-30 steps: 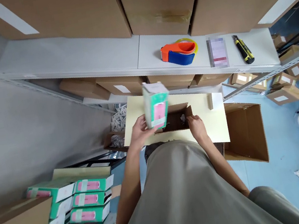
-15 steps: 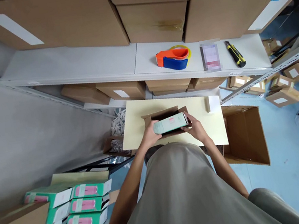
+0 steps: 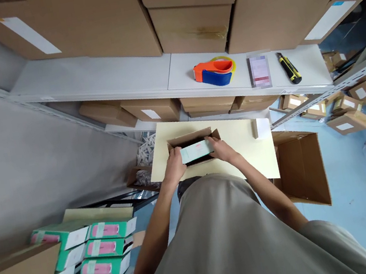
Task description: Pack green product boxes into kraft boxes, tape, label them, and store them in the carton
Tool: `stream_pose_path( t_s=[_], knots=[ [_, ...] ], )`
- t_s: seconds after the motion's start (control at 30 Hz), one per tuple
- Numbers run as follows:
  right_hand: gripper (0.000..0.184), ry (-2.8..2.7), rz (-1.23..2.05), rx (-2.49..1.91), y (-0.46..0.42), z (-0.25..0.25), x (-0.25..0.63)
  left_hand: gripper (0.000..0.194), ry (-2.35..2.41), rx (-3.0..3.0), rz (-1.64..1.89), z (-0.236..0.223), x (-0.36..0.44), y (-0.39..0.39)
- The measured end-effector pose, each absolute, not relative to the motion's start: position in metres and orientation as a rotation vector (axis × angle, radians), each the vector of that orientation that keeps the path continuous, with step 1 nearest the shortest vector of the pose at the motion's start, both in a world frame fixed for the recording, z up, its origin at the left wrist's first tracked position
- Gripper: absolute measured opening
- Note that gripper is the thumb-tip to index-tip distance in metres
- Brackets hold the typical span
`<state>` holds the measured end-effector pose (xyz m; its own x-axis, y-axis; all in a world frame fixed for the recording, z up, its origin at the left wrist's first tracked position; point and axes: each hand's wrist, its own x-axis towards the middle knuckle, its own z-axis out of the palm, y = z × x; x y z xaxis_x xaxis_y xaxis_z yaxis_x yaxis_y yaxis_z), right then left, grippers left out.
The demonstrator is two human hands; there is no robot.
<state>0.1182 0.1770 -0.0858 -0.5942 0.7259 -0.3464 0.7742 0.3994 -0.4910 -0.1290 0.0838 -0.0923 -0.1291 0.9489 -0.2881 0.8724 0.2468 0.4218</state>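
Note:
A pale green product box lies partly inside an open cardboard carton on the cream work table. My left hand grips its left end, with fingers reaching over the carton's edge. At the other end, my right hand is closed around the box, thumb toward me and fingers at the far side. The undersides of the fingers and the lower part of the box are hidden by the carton walls.
A tape dispenser and a yellow-black utility knife lie on the shelf ahead. A small white box stands on the table. Green boxes are stacked at lower left; a large open carton stands at right.
Both hands have moved left with the green box, which now sits lower in the carton. The carton has also shifted a little left on the table.

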Motion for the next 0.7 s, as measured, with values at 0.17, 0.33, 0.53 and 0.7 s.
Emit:
stream_pose_path(
  t_s=[0.17,0.33,0.53,0.7],
  knots=[
    [0.075,2.488,-0.765,1.361,0.186,-0.092,0.099,0.064,2.023,1.641,0.093,-0.11,-0.131,0.093],
    [0.064,2.454,-0.66,1.38,0.187,-0.104,0.086,0.062,2.03,1.637,0.035,-0.129,-0.119,0.102],
    [0.051,2.495,-0.562,1.456,0.176,-0.107,0.088,0.083,2.049,1.673,0.225,-0.121,-0.122,0.084],
    [0.052,2.625,-0.422,2.012,0.166,-0.114,0.137,0.074,2.394,1.423,0.506,-0.104,-0.143,0.057]
  ],
)
